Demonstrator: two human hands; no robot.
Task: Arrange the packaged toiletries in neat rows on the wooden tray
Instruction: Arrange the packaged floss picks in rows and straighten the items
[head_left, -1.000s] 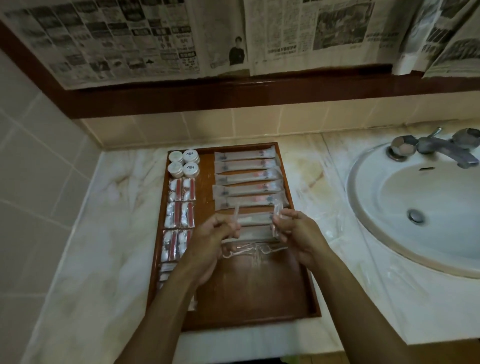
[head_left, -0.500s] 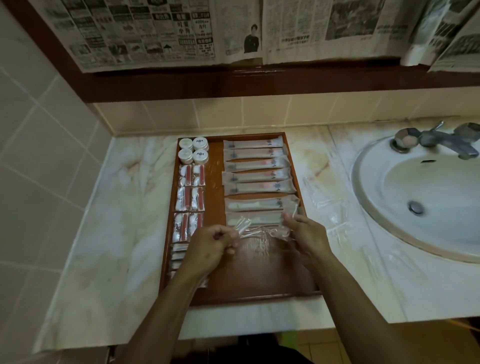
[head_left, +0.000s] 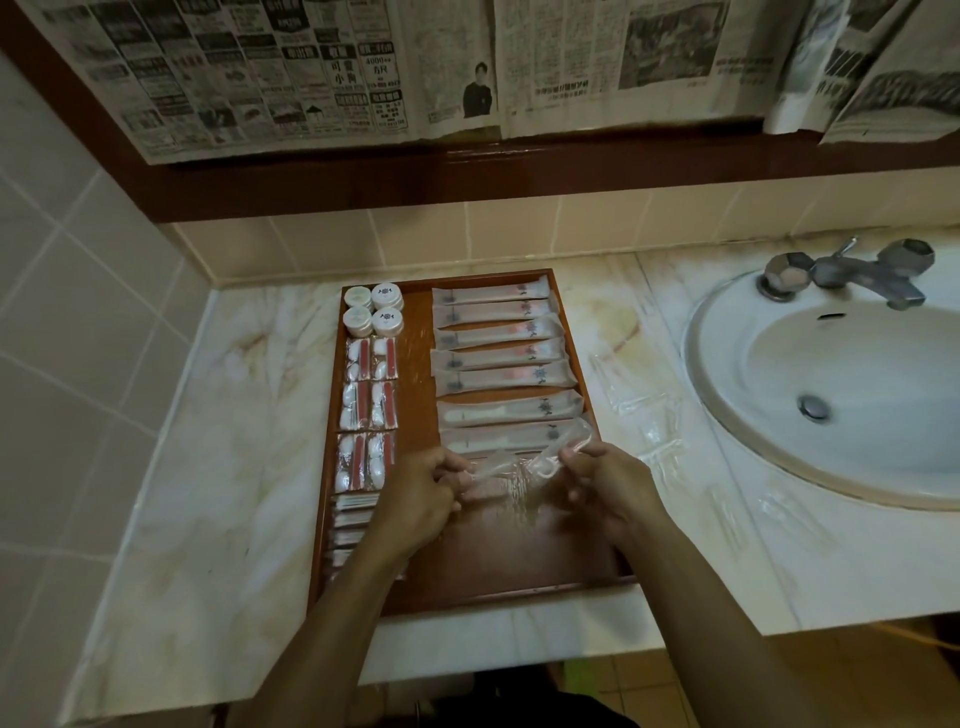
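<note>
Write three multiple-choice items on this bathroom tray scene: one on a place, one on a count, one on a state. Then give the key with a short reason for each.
1. Where do the round white lidded pots sit on the wooden tray?
A. far left corner
B. near right corner
C. middle of the right column

2. How many round white lidded pots are there?
A. two
B. four
C. six

3. What are the left hand and right hand doing?
A. resting flat on the marble counter
B. holding a clear plastic packet between them, over the tray
C. turning the tap

Key:
1 A, the pots are grouped at the tray's far left end, beside the long sachets.
2 B, they form a two-by-two block.
3 B, each hand grips one end of the clear packet.
</note>
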